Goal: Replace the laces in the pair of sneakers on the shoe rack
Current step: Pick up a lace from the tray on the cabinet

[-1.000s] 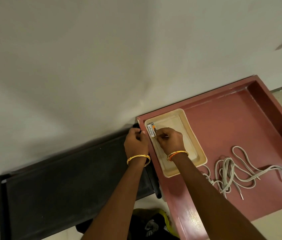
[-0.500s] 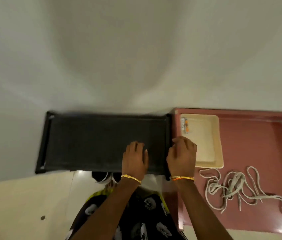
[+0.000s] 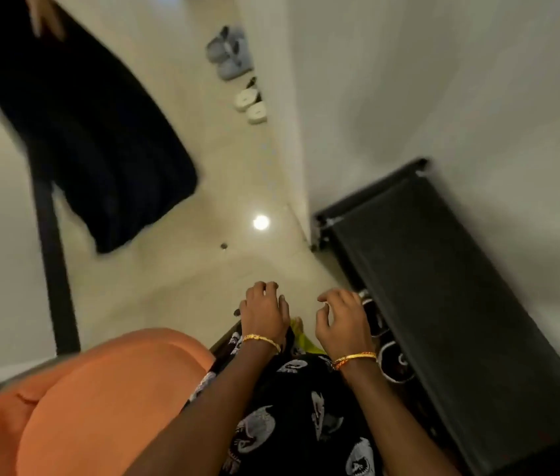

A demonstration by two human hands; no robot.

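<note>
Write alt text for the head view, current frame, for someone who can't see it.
Both hands, left hand and right hand, hover with loosely curled fingers and hold nothing, beside a black shoe rack against a white wall. Shoes peek from under the rack's top shelf; more footwear sits farther along the wall.

A black fabric shoe rack (image 3: 443, 304) against a white wall (image 3: 443, 80), black clothing with pale printed figures (image 3: 288, 424), an orange rounded cushion (image 3: 99, 407), gold bangles (image 3: 260, 339), cream floor (image 3: 185, 269).

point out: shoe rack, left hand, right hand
shoe rack (image 3: 443, 286): head view, on its dark top surface.
left hand (image 3: 264, 312): head view, back of the hand.
right hand (image 3: 342, 321): head view, back of the hand.
</note>
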